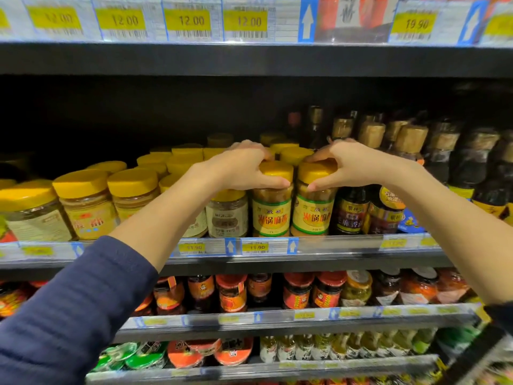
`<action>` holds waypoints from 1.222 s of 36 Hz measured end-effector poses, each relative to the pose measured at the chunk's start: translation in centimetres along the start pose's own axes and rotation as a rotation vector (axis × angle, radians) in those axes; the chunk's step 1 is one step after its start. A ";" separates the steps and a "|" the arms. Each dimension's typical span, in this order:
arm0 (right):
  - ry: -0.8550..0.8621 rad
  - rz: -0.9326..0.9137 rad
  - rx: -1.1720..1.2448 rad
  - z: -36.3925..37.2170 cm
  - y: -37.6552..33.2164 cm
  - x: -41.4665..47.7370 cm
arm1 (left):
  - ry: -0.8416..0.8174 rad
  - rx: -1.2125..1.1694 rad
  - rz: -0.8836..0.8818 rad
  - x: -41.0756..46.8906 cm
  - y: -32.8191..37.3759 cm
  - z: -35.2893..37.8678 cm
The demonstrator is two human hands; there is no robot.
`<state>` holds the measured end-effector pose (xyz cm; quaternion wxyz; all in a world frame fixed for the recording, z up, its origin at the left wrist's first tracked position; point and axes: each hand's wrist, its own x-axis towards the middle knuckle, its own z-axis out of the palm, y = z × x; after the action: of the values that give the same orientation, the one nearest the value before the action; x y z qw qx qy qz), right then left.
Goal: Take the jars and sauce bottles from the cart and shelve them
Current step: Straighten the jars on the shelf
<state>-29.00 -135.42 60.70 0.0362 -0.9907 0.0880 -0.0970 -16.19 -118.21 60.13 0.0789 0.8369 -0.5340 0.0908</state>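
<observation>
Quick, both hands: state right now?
Left hand: grips left yellow-lidded glass jar by its lid.
Right hand: grips right yellow-lidded glass jar by its lid.

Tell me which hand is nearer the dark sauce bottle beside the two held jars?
Right. The right hand grips the jar next to the dark sauce bottle; the left hand grips the neighbouring jar, one place farther left.

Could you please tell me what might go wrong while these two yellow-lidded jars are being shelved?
The left hand holds the left jar and the right hand the right jar by the top only; a slipping grip could drop one. Both sit at the shelf front edge; a nudge might tip them. The right jar crowds a dark sauce bottle.
</observation>
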 end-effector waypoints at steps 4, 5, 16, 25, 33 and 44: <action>0.017 -0.003 0.006 0.0 -0.1 -0.1 | -0.008 0.004 -0.003 -0.2 0.2 0.0; 0.023 -0.006 0.008 0.0 -0.2 -0.1 | -0.013 0.007 -0.006 -0.3 0.3 0.0; 0.026 -0.025 0.034 0.1 -0.6 -0.7 | 0.007 -0.070 -0.045 -0.7 0.5 0.7; 0.093 -0.074 0.028 -1.0 -1.4 -0.5 | 0.093 -0.135 -0.063 -1.9 -0.5 -0.7; 0.176 -0.269 0.091 -1.4 -6.0 0.4 | 0.113 -0.092 -0.196 -6.2 -4.8 -3.3; 0.058 -0.204 -0.069 1.3 -13.4 3.9 | -0.015 0.045 -0.234 -8.7 -10.0 -3.8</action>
<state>-22.72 -122.93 61.37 -0.0106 -0.9920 -0.0089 -0.1259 -11.02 -105.52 61.41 0.0660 0.8957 -0.4310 0.0868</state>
